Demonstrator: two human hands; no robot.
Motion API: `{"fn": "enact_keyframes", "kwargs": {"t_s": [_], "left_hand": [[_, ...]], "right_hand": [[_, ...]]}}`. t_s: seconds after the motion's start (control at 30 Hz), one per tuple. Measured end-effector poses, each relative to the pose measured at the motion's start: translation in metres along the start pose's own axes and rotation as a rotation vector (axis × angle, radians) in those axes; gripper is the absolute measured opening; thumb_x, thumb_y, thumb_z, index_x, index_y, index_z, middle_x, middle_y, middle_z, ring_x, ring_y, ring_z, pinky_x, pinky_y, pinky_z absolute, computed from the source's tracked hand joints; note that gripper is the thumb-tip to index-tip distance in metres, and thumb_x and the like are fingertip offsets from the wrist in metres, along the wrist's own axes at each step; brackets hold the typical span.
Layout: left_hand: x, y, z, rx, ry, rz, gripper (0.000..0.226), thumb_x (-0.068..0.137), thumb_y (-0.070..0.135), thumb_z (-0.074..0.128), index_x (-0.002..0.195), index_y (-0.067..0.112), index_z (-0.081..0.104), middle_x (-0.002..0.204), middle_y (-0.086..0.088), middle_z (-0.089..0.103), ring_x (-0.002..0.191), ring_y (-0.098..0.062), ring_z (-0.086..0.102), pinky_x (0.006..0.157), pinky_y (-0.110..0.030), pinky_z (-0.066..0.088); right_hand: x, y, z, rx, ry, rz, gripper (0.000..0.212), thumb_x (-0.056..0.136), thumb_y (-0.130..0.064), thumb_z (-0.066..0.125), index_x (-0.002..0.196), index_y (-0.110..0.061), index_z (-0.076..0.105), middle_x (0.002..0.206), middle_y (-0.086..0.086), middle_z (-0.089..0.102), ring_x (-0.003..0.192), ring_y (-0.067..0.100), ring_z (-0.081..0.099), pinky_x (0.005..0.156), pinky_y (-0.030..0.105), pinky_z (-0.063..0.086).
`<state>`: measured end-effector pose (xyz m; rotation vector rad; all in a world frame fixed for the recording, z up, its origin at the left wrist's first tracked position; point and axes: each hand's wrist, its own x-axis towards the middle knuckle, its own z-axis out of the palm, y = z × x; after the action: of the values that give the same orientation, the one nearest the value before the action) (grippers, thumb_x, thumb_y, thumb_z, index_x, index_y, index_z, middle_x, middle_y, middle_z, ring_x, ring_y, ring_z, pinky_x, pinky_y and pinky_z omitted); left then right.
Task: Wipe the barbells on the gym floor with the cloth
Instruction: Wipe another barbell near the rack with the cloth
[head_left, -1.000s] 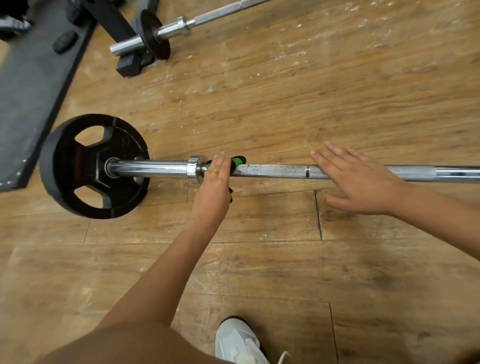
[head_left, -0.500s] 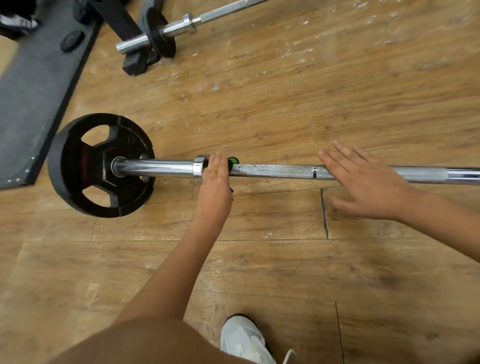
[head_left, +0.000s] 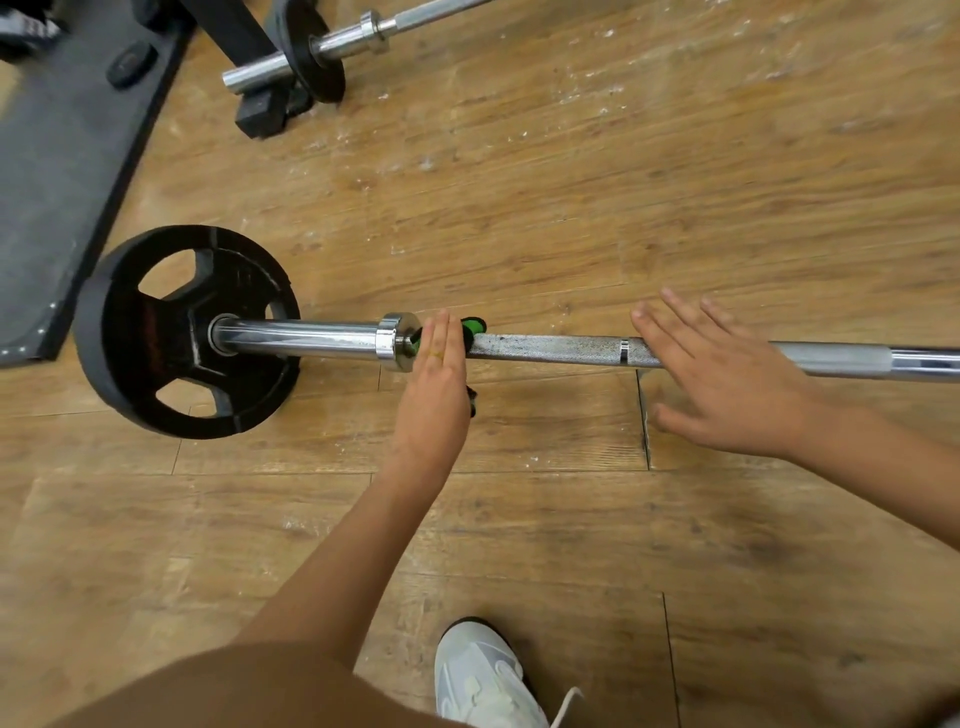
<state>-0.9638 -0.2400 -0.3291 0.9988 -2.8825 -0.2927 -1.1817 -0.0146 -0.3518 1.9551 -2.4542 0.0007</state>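
Two barbells (head_left: 545, 349) (head_left: 358, 39), one cloth (head_left: 474, 327): left hand (head_left: 434, 384) presses it flat-fingered, right hand (head_left: 727, 384) splayed open.

Near barbell (head_left: 550, 349): lies flat on the wood floor (head_left: 571, 208), running left to right and out of frame at the right edge. Chrome sleeve at its left end carries one black plate (head_left: 171, 332) with three cut-outs, standing on its rim. Shaft is knurled and speckled dull just right of the collar, smoother and brighter further right.

Cloth (head_left: 474, 327): green with black, draped over the shaft just right of the collar, mostly hidden under the left hand (head_left: 434, 384); a dark corner shows below the bar.

Second barbell (head_left: 415, 21): well apart at the top, angled up to the right, with one small black plate (head_left: 319, 78).
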Motion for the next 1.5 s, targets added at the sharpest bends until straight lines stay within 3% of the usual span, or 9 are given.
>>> {"fn": "enact_keyframes", "kwargs": {"t_s": [0.17,0.33,0.47,0.7,0.87,1.3,1.37,1.43,1.5], "left_hand": [[0.000,-0.011,-0.004,-0.052,0.027,-0.135,0.088,0.086,-0.022,0.048,0.160,0.006,0.011,0.169,-0.009,0.009,0.156,-0.021,0.003,0.126,-0.034,0.015],[-0.018,0.000,-0.003,-0.056,-0.021,0.023,0.088,0.086,-0.022,0.042,0.161,0.009,0.008,0.169,-0.003,0.004,0.156,-0.017,-0.003,0.124,-0.024,-0.001],[-0.013,-0.021,-0.008,-0.047,-0.022,-0.035,0.084,0.087,-0.022,0.045,0.160,0.007,0.015,0.168,-0.007,0.012,0.156,-0.018,0.004,0.126,-0.032,0.015],[-0.030,-0.023,-0.011,0.011,-0.069,0.084,0.082,0.088,-0.020,0.047,0.160,0.007,0.018,0.167,-0.009,0.016,0.156,-0.021,0.007,0.124,-0.027,0.010],[-0.038,-0.019,-0.006,0.007,-0.021,-0.051,0.070,0.092,-0.017,0.041,0.157,0.004,0.025,0.166,-0.010,0.022,0.155,-0.020,0.011,0.115,-0.019,0.009],[-0.070,-0.020,0.000,-0.024,0.006,-0.028,0.057,0.097,-0.013,0.038,0.152,0.001,0.036,0.162,-0.014,0.031,0.153,-0.024,0.021,0.120,-0.038,0.029],[-0.080,-0.015,0.001,0.004,-0.017,0.045,0.063,0.094,-0.016,0.040,0.154,0.002,0.034,0.163,-0.013,0.028,0.153,-0.024,0.020,0.116,-0.031,0.026],[-0.077,-0.018,-0.006,0.008,-0.042,0.082,0.061,0.094,-0.015,0.040,0.152,0.004,0.036,0.161,-0.012,0.033,0.149,-0.030,0.031,0.108,-0.036,0.039],[-0.073,-0.027,-0.012,-0.025,-0.033,0.039,0.047,0.096,-0.009,0.038,0.141,0.006,0.042,0.146,-0.012,0.047,0.127,-0.039,0.051,0.085,-0.037,0.045]], "right_hand": [[-0.006,-0.007,0.001,0.027,0.034,-0.004,0.090,0.085,-0.053,0.039,0.155,0.001,0.026,0.158,0.018,0.035,0.151,0.034,0.022,0.120,0.050,0.018],[-0.014,-0.014,0.002,0.048,0.044,-0.019,0.090,0.083,-0.053,0.038,0.154,0.002,0.030,0.157,0.019,0.038,0.150,0.035,0.026,0.118,0.053,0.026],[-0.021,-0.021,0.004,0.053,0.039,-0.007,0.091,0.082,-0.053,0.040,0.155,0.001,0.029,0.158,0.018,0.036,0.151,0.034,0.023,0.119,0.052,0.024],[-0.038,-0.033,0.008,0.062,0.055,-0.005,0.087,0.088,-0.052,0.038,0.156,0.000,0.024,0.161,0.018,0.030,0.153,0.033,0.016,0.120,0.054,0.023],[-0.046,-0.043,0.004,0.036,0.028,0.000,0.088,0.085,-0.046,0.046,0.156,0.001,0.023,0.161,0.020,0.028,0.153,0.036,0.015,0.123,0.052,0.016],[-0.067,-0.066,0.000,0.009,0.024,-0.016,0.088,0.087,-0.043,0.045,0.158,0.000,0.016,0.165,0.019,0.018,0.155,0.035,0.004,0.125,0.052,0.009],[-0.069,-0.068,-0.002,0.017,0.029,-0.022,0.087,0.087,-0.043,0.042,0.158,0.001,0.016,0.165,0.020,0.018,0.155,0.035,0.004,0.125,0.052,0.009],[-0.072,-0.070,-0.002,0.020,0.027,-0.025,0.085,0.088,-0.041,0.040,0.158,0.001,0.015,0.165,0.020,0.016,0.155,0.035,0.003,0.125,0.053,0.010],[-0.075,-0.073,-0.002,0.013,0.027,-0.027,0.084,0.089,-0.040,0.039,0.158,0.000,0.014,0.166,0.019,0.014,0.155,0.034,0.001,0.125,0.053,0.010]]}}
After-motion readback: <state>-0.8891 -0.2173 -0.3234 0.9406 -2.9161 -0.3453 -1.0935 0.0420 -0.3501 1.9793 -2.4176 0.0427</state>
